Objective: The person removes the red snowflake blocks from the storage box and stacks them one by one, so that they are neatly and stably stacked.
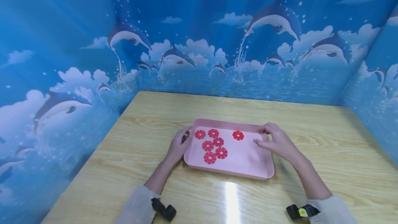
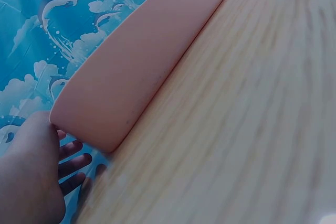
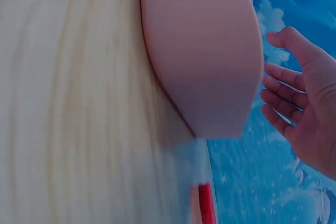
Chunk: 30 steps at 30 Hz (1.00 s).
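Saw a blue dolphin-print backdrop [image 1: 199, 6] filling the top of the frame and running down both sides, perhaps hung to screen off the surroundings. Found a wood-grained bench [image 1: 326, 141] across the lower part. Located a pink tray [image 1: 245, 158] just below and right of the frame's centre, set flat and slightly skewed, likely to suit reaching from either side. Noted rounded corners, raised walls and a paler floor. Made out the left hand [image 1: 178, 144] at the tray's left end, fingers loosely bent against the outer wall, seemingly to steady it; could not tell how firmly. Placed the right hand [image 1: 278, 142] over the right end, thumb and forefinger parted with nothing between, spread perhaps to suit small, flat pieces. Spotted black wrist devices [image 1: 169, 212] along the bottom edge. Counted seven red discs [image 1: 208, 145], flat and notch-rimmed: six loosely bunched in the tray's left half, plus one lone disc [image 1: 238, 135] near the upper wall.
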{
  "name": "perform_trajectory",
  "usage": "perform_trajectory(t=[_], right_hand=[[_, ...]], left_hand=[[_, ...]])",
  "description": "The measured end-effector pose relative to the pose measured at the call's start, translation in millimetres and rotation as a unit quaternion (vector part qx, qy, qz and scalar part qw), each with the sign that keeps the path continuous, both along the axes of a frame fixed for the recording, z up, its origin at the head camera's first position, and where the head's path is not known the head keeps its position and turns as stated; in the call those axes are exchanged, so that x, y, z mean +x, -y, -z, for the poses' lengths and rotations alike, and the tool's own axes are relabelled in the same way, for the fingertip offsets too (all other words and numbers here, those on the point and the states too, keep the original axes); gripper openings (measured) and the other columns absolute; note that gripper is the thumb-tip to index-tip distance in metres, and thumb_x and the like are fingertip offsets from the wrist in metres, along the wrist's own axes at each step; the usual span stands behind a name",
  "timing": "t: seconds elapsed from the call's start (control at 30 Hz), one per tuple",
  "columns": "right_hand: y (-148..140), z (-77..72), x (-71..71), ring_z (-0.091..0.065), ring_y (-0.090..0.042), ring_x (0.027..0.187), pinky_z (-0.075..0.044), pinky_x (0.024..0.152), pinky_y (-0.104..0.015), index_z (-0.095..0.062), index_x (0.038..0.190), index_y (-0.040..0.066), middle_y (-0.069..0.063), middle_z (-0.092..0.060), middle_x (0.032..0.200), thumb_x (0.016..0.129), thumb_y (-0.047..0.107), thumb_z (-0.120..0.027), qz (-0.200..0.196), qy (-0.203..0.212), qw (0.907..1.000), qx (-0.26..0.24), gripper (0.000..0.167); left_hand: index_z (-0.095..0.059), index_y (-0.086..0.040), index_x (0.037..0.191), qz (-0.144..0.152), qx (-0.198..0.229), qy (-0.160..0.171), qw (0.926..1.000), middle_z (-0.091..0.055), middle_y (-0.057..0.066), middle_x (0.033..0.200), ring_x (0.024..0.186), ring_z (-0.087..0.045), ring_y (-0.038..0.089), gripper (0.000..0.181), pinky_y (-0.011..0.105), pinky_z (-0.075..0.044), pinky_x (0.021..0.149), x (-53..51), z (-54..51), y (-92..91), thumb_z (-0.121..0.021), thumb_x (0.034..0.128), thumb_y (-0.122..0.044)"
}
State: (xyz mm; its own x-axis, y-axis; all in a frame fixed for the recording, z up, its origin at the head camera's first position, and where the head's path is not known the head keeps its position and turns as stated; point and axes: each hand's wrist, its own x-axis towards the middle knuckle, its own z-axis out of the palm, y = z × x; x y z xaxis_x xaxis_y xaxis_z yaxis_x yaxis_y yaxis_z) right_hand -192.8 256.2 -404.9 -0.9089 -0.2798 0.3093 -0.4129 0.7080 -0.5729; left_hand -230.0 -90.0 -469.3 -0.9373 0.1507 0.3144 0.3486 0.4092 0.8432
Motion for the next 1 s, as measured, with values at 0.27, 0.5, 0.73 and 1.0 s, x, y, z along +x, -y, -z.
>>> perform_trajectory(t=[0.27, 0.5, 0.73, 1.0], right_hand=[[47, 5.6, -5.7, -0.055, -0.027, 0.095, -0.047, 0.081, -0.046, -0.061, 0.106, 0.003, -0.007, -0.058, 0.101, 0.076, 0.018, -0.074, -0.099, 0.036, 0.9944, -0.009, 0.036], [66, 15.1, -8.9, -0.053, -0.020, 0.097, -0.047, 0.082, -0.040, -0.060, 0.107, 0.004, -0.004, -0.056, 0.104, 0.074, 0.016, -0.072, -0.159, 0.048, 0.9861, 0.002, 0.038], [73, 29.5, -13.4, -0.052, -0.017, 0.091, -0.047, 0.080, -0.033, -0.062, 0.105, 0.005, 0.000, -0.055, 0.097, 0.069, 0.015, -0.074, -0.161, 0.064, 0.9847, 0.018, 0.039], [77, 38.7, -15.5, -0.049, -0.013, 0.090, -0.046, 0.078, -0.030, -0.062, 0.104, 0.007, 0.002, -0.054, 0.097, 0.069, 0.015, -0.075, -0.158, 0.065, 0.9841, 0.047, 0.038]], left_hand=[[-0.052, -0.002, 0.127, 0.000, 0.001, -0.003, 1.0000, -0.054, 0.011, 0.100, 0.084, -0.054, 0.023, 0.041, 0.035, -0.048, 0.076, 0.5, -0.6, -1.4, -0.054, 0.0864, 0.001], [-0.052, -0.002, 0.127, 0.004, 0.004, -0.006, 1.0000, -0.054, 0.010, 0.099, 0.082, -0.054, 0.021, 0.040, 0.033, -0.048, 0.074, 0.0, 1.1, -2.9, -0.055, 0.0872, -0.001], [-0.052, -0.003, 0.127, 0.004, -0.001, -0.012, 0.9999, -0.054, 0.010, 0.099, 0.082, -0.054, 0.020, 0.040, 0.033, -0.048, 0.073, -2.9, 4.4, -2.0, -0.055, 0.0873, -0.001], [-0.052, -0.004, 0.127, -0.003, -0.005, -0.007, 1.0000, -0.054, 0.009, 0.099, 0.083, -0.054, 0.021, 0.040, 0.033, -0.049, 0.073, -2.2, 3.8, 0.6, -0.054, 0.0873, -0.001]])
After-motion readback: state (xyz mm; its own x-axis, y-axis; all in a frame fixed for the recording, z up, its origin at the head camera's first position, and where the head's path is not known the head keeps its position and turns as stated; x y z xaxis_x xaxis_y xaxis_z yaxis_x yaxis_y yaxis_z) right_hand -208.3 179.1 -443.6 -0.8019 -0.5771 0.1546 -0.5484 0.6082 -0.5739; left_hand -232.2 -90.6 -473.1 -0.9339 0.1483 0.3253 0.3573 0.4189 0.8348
